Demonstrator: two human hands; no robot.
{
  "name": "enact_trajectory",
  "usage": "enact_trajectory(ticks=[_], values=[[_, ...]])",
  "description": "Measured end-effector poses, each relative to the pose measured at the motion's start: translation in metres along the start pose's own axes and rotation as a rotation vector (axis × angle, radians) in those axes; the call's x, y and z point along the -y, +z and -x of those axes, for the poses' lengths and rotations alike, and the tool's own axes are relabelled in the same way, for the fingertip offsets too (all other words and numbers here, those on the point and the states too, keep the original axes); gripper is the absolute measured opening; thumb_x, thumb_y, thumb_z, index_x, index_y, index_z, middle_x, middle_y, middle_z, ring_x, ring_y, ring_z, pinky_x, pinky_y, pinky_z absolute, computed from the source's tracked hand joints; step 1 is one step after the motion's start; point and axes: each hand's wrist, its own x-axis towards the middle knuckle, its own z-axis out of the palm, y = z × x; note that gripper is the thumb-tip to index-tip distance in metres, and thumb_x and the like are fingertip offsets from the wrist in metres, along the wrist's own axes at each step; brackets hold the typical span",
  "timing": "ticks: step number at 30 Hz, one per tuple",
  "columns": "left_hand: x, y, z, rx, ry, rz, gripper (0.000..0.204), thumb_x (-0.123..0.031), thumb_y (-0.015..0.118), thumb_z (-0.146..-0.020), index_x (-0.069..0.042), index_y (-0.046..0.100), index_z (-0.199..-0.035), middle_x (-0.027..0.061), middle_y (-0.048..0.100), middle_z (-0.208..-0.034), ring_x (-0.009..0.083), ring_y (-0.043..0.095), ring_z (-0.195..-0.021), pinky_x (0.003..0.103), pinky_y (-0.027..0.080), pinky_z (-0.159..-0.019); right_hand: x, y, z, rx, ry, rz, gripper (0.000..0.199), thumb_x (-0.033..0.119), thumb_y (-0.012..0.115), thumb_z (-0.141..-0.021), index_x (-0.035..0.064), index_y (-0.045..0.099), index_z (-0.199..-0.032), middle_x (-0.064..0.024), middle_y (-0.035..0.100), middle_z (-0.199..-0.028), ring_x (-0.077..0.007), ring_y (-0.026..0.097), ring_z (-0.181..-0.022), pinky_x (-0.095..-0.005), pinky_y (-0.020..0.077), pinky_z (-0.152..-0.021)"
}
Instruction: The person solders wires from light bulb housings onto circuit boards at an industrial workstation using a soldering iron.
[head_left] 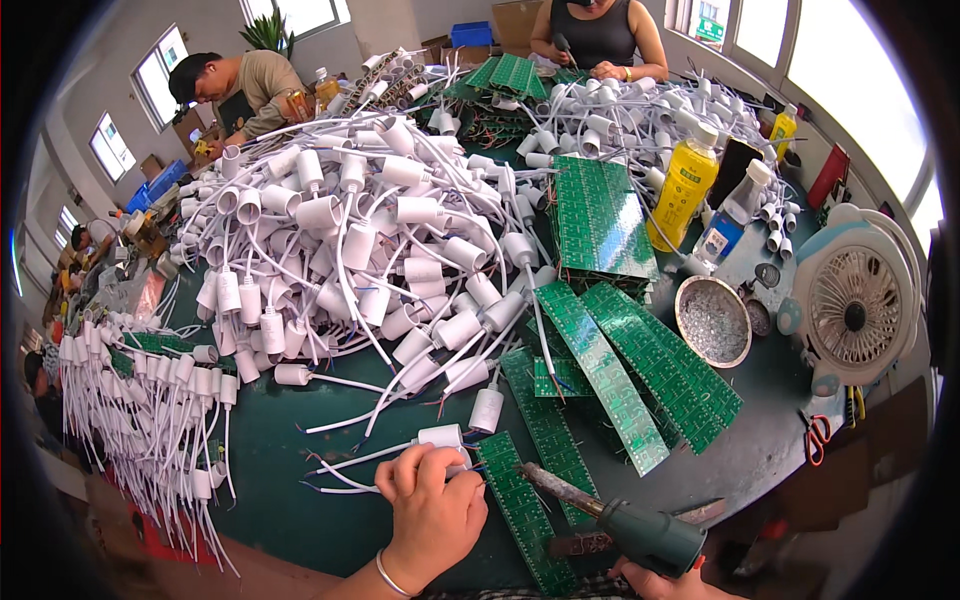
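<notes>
Our left hand (432,508) grips a white lamp socket (441,438) against the green circuit strip (520,510); our right hand (662,580) holds the soldering iron (610,517), tip over that strip.

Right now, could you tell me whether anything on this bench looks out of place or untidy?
Nothing looks damaged or spilled. The white sockets lie in a tangled heap, and green circuit boards overlap askew. The left hand rests on one socket; the right hand holds a soldering iron.
</notes>
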Motion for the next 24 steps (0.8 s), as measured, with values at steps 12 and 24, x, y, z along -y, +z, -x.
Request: enact_trajectory(ticks=[12,24], values=[[0.002,0.005,-0.007,-0.004,-0.015,0.061,0.009,-0.009,0.066,-0.064,-0.011,0.060,-0.070,0.0043,0.053,-0.112,0.0321,0.040,-0.111,0.048,0.024,-0.091,0.010,0.003,-0.009,0.107,-0.096,0.199,0.026,0.004,0.067,-0.076,-0.0006,0.063,-0.102,-0.0132,0.064,-0.092,-0.0278,0.060,-0.085,-0.0384,0.0468,-0.080],[0.004,0.008,-0.006,-0.015,-0.016,0.055,0.009,-0.009,0.066,-0.063,-0.010,0.060,-0.069,0.0043,0.053,-0.111,0.0315,0.040,-0.111,0.048,0.025,-0.091,0.016,0.006,-0.010,0.148,-0.079,0.245,0.030,0.006,0.069,-0.076,-0.0009,0.062,-0.104,-0.0168,0.065,-0.101,-0.0305,0.062,-0.094,-0.0390,0.0468,-0.085]])
